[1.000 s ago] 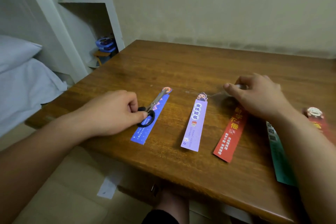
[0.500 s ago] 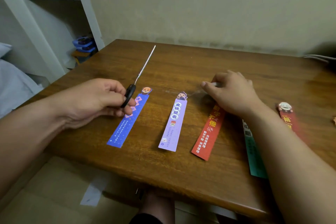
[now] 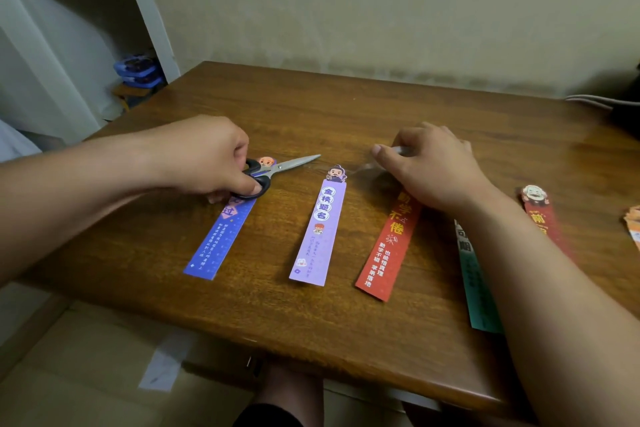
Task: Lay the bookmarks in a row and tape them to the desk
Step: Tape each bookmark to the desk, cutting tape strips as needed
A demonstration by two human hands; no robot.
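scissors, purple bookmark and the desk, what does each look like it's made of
Scissors: silvery, dully shiny blades look like bare steel; smooth black handle loops look like plastic. Purple bookmark: thin, flat and printed, probably card; whether it is laminated cannot be told. Desk: brown grain under a glossy sheen suggests varnished wood, possibly veneer.

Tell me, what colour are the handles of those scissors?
Black; the scissors handles show best in the head view.

Glossy brown wood desk [image 3: 346, 107]; scissors [image 3: 277, 168] of shiny metal blades, black plastic handles; smooth paper bookmarks [image 3: 320, 229].
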